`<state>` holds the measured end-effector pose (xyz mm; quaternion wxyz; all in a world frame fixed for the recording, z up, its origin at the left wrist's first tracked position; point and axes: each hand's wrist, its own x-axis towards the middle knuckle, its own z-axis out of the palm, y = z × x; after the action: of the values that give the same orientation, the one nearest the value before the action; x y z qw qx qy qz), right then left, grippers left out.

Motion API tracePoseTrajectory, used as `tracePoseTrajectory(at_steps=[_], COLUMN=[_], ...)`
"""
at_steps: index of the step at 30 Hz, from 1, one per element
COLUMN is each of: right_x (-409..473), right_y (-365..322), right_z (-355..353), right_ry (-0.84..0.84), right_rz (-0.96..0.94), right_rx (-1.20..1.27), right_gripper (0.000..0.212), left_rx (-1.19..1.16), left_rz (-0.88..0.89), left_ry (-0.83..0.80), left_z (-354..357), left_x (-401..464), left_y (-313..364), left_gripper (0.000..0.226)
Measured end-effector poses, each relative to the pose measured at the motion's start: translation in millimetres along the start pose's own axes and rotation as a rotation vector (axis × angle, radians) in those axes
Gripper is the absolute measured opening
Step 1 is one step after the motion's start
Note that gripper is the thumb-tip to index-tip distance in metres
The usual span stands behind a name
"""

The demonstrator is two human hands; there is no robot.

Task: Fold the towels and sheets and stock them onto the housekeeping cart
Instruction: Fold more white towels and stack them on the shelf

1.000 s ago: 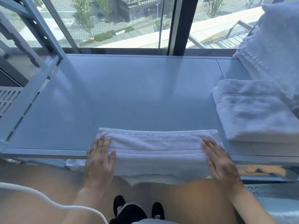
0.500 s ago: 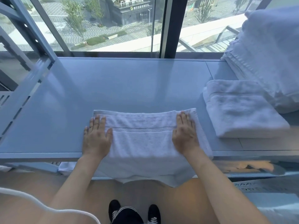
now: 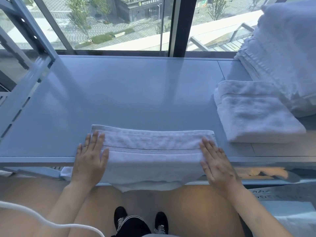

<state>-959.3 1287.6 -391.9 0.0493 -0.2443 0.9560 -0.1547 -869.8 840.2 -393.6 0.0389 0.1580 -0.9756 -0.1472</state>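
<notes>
A white towel [image 3: 152, 151], folded into a long band, lies at the front edge of the blue-grey shelf [image 3: 130, 93], its lower part hanging over the edge. My left hand [image 3: 90, 158] presses flat on the towel's left end with straight fingers. My right hand [image 3: 216, 163] lies flat on its right end, fingers spread. A folded white towel [image 3: 253, 113] sits on the shelf to the right, apart from both hands.
A tall stack of white linen [image 3: 283, 53] fills the far right corner. A slotted metal upright [image 3: 20, 93] frames the shelf's left side. A window runs behind the shelf. A white cable [image 3: 34, 218] crosses the lower left above the floor.
The towel and both hands have come back toward the front edge, more of it hanging over. My right hand slid outward to the towel's right end.
</notes>
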Motion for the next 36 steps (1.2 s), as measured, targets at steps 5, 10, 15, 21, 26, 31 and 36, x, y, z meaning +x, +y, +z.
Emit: tracePoseTrajectory(at_steps=[5,10,15,21,26,31,36], right_x=[30.5,104.8,183.6,217.9,214.9,207.1,160.1], right_y=[-10.4,1.9,15.2,16.5,26.5,26.1,-34.0], right_z=[3.3,-3.0,-15.6,-17.5,-13.3,-25.5,-29.6], right_ry=[0.011,0.010,-0.022,-0.051,-0.035,-0.065,0.064], right_rz=[0.110,0.125,0.150,0.179,0.169,0.140,0.038], right_rx=[0.001,-0.043,-0.055,-0.080,-0.088,-0.077,0.005], right_gripper=[0.067,0.069,0.068,0.068,0.069,0.067,0.065], left_rx=[0.022,0.041,0.071,0.132,0.054,0.138,0.125], left_rz=[-0.062,-0.120,-0.155,-0.134,0.143,0.165,0.167], left_ry=[-0.019,-0.051,-0.096,-0.061,-0.189,-0.166,-0.153], left_z=[1.9,7.0,3.6,-11.1,21.7,31.3,33.6], left_x=[4.2,67.6,140.0,146.8,33.3,11.3,12.3], left_y=[12.4,10.2,15.5,66.8,128.2,112.8,111.8], left_gripper=[0.071,0.061,0.062,0.061,0.066,0.068,0.070])
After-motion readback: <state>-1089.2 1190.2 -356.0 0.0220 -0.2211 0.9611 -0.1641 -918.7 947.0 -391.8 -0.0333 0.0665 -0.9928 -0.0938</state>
